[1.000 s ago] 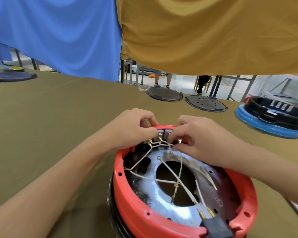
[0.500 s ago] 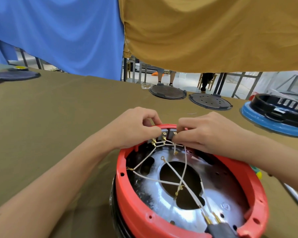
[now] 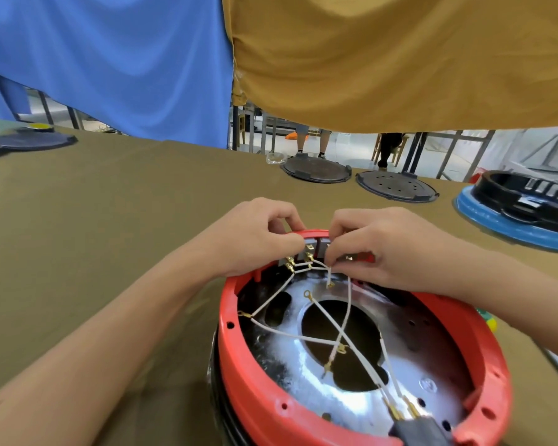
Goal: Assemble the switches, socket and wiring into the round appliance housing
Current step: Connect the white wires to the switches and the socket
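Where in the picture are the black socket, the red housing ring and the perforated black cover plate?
black socket (image 3: 421, 431), head view, on the top of its body.
red housing ring (image 3: 239, 365), head view, on its left rim.
perforated black cover plate (image 3: 397, 185), head view, on its middle.

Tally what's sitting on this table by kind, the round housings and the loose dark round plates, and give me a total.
Round housings: 2, the red housing being wired and the blue-and-black housing at far right.
Dark round plates: 3, two at the far edge, one at far left.
Total: 5
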`<control>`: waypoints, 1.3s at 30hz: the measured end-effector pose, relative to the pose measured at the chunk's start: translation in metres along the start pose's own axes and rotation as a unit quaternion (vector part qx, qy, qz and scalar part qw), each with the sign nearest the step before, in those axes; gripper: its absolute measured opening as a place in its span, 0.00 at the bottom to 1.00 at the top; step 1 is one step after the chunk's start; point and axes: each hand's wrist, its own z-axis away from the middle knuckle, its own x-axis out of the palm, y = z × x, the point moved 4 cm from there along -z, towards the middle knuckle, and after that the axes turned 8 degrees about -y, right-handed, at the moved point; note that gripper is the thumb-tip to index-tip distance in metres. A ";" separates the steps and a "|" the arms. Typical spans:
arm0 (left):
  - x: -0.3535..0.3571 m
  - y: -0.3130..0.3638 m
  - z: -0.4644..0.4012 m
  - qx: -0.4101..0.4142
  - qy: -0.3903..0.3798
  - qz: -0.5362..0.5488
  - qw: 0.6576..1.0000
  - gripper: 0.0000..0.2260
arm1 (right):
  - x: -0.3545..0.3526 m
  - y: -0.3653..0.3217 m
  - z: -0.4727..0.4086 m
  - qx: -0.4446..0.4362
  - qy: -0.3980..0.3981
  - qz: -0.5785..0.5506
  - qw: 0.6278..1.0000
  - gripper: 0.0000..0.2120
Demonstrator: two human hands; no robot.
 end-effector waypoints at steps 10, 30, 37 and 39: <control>0.001 0.003 0.001 0.005 -0.002 -0.019 1.000 0.05 | 0.005 0.006 0.002 0.014 -0.012 -0.087 0.996 0.04; 0.007 0.023 0.010 0.101 -0.050 -0.106 0.988 0.12 | 0.005 0.004 0.007 0.033 0.030 -0.077 0.996 0.04; 0.007 0.016 0.008 0.075 -0.044 -0.079 0.993 0.11 | 0.006 -0.004 0.004 -0.026 0.046 0.034 0.998 0.03; 0.006 0.015 0.007 0.076 -0.043 -0.070 0.994 0.11 | 0.006 -0.003 0.003 -0.027 0.045 0.040 0.998 0.05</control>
